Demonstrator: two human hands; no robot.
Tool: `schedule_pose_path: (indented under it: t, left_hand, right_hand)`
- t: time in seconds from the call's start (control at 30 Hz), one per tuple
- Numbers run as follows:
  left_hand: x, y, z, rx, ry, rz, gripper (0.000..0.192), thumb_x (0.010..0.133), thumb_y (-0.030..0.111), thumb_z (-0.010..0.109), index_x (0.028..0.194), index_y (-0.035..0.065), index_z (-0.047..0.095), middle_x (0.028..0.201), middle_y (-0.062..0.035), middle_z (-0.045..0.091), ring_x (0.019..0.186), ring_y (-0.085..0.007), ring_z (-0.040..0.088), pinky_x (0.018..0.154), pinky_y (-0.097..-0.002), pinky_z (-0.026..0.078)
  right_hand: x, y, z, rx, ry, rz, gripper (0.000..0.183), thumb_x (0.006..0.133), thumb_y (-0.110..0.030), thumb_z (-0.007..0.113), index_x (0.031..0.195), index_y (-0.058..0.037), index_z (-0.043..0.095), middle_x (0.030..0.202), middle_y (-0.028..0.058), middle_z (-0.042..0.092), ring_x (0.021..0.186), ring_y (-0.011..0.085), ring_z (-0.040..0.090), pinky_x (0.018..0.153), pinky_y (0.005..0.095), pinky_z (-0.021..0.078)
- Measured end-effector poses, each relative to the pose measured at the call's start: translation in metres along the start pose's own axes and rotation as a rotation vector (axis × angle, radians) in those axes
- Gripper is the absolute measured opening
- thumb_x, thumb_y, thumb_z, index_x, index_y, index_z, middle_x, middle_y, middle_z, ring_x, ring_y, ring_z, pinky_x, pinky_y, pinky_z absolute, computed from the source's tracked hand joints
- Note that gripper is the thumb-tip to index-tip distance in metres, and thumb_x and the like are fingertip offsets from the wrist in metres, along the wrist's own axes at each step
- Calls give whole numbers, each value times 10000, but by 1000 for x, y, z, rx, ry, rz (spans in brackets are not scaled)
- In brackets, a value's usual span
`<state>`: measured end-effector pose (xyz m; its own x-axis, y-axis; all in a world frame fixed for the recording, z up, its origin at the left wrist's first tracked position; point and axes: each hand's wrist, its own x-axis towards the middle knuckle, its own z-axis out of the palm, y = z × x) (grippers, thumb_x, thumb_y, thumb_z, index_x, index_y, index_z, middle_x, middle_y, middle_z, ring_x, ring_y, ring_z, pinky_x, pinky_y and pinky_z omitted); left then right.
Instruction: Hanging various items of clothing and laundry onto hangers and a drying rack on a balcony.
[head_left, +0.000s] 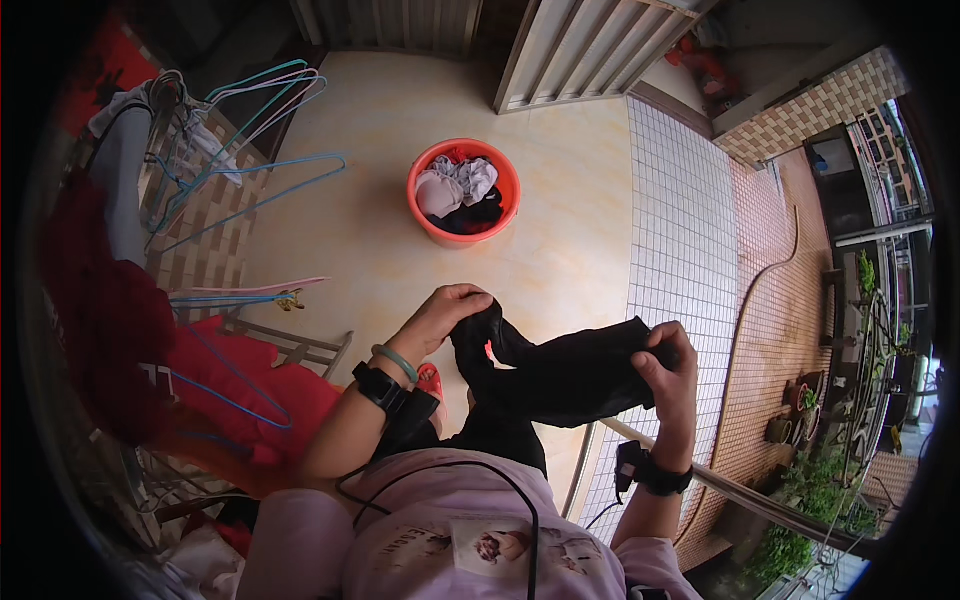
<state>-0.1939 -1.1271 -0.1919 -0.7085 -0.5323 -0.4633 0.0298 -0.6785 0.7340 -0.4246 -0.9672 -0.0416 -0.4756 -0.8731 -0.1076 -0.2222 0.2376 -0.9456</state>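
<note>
A black cloth garment (562, 375) is stretched between my two hands in front of my waist. My left hand (452, 311) pinches its upper left part, which loops around a small gap. At the garment's right end, my right hand (670, 364) grips the edge between thumb and fingers. Beyond my hands, an orange-red plastic bucket (463, 238) stands on the floor. White, pale pink and black clothes (461, 187) lie crumpled inside it.
Blue, pink and green clothes hangers (262, 180) hang at the left, by red clothes (255, 375). A metal rail (750, 502) runs at the lower right, with a hose (750, 292) and potted plants (802, 401) beyond. A ribbed metal door (585, 52) stands at the top.
</note>
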Motion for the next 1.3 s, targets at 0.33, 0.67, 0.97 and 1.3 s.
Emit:
schedule_pose_path:
  t: [0.33,0.67,0.97,1.3]
  left_hand:
    - [-50,78,115,1010,202,775,120,804,70,579,903,4,596,742,-51,595,661,-86,541,591,-228,431]
    - [-83,50,250,669,-280,518,251,776,19,527,1014,-13,600,843,-29,594,763,-81,544,703,-197,437]
    - [-96,-14,297,951,-701,-4,254,729,91,606,971,13,617,874,-75,624,808,-168,585,741,-271,454]
    - [-73,-97,340,843,-180,244,187,828,196,476,954,62,511,745,-103,610,716,-196,616,550,-316,507]
  right_hand:
    - [-166,88,-64,-397,512,-71,122,863,-82,525,836,-39,414,922,145,588,845,218,574,728,303,463]
    - [-281,66,-105,337,410,172,345,820,-212,611,1095,-19,533,863,85,606,789,165,602,701,265,481]
    - [-380,73,-149,-516,1025,259,121,744,-73,581,846,-9,567,745,103,589,692,216,588,651,312,464]
    - [-426,54,-125,-376,1104,314,146,747,-101,595,800,-27,481,607,91,531,546,208,540,535,319,432]
